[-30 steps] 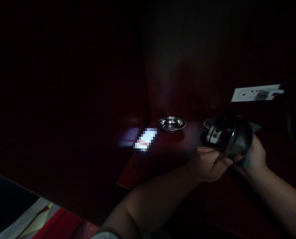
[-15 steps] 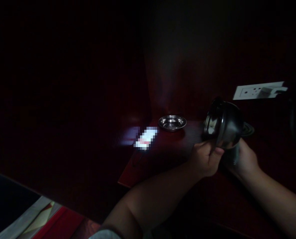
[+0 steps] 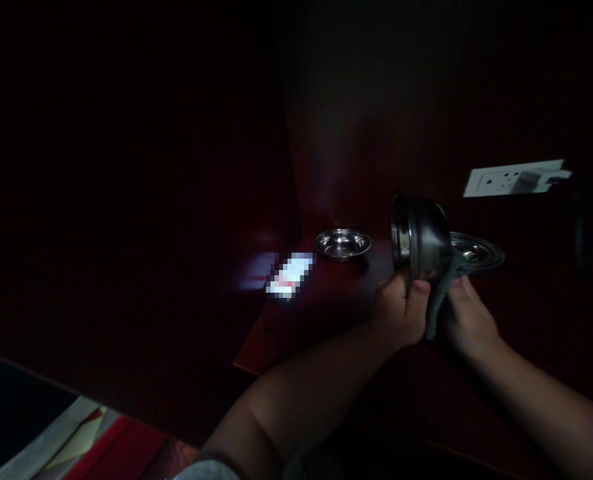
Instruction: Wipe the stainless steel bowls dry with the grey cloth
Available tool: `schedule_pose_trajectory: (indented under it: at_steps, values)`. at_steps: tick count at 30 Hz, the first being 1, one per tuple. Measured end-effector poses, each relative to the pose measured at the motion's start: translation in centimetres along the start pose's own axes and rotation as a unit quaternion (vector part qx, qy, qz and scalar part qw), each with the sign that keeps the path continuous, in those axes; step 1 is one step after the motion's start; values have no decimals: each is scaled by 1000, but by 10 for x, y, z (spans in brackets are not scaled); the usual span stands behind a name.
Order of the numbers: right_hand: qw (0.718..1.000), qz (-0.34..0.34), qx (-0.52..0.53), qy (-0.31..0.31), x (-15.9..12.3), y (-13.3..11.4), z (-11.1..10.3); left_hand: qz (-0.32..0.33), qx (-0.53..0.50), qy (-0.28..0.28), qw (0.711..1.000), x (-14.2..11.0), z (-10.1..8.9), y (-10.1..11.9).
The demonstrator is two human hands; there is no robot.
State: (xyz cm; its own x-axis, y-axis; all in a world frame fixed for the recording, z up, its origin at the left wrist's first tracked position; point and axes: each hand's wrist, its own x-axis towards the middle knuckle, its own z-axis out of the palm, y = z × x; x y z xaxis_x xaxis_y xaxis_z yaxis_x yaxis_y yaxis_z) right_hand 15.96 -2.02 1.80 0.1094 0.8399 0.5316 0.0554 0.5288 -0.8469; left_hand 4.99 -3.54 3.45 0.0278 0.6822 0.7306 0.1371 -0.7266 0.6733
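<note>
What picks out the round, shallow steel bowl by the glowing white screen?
On the dark red table, find the glowing white rectangular screen. Just beyond its right side sits the round silver bowl. It's untouched, unlike the tilted dark metal pot in the left hand, and left of the other steel dish.

A lit phone (image 3: 290, 275) and a shiny bowl (image 3: 343, 247) lie near each other on the red tabletop (image 3: 339, 290); a metal dish (image 3: 486, 255) shows farther right, below a white wall socket (image 3: 486, 182).
</note>
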Motion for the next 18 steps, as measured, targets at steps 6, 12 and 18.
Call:
schedule_pose_trajectory:
  at_steps: [6, 12, 18]
  values:
    - [987, -125, -88, -54, -1, -21, 6, -12, -6, -19, 1000, 1, -1, 2]
    - [965, -212, -145, -50, 1, -25, 3, -4, 26, -23, 999, 2, -3, 2]
    - [934, -296, -198, -27, 10, -36, -4, -57, 39, -37, 997, 3, -3, 6]
